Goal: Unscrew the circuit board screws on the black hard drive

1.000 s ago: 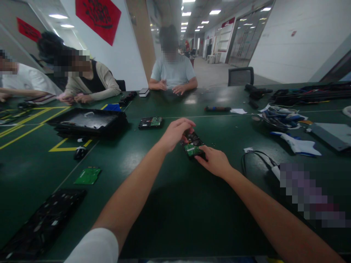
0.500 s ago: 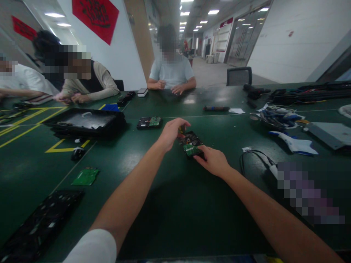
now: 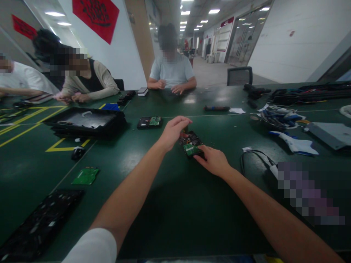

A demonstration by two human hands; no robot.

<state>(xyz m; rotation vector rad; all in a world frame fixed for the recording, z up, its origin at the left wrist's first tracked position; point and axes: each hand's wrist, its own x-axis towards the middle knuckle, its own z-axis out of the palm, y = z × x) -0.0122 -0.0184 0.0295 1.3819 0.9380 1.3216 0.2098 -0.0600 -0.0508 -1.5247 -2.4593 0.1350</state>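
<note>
In front of me a black hard drive (image 3: 194,138) with a green circuit board (image 3: 191,149) on its near part lies on the green table. My right hand (image 3: 214,159) grips its right near corner, thumb on top of the board. Over the drive's far left side arches my left hand (image 3: 175,132), its fingers curled downward. Something small and yellowish shows beneath those fingers, too hidden to name. A few tiny screw-like bits (image 3: 212,143) lie just right of the drive.
Another hard drive (image 3: 149,122) lies beyond my left hand. On the left are a loose green board (image 3: 86,175), a black panel (image 3: 41,223) and a black tray (image 3: 86,120). Cables (image 3: 282,117) and a grey metal box (image 3: 330,134) sit at right. People sit across the table.
My left hand has shifted slightly and its fingers have turned a little over the drive. My right hand and the drive stay in place.
</note>
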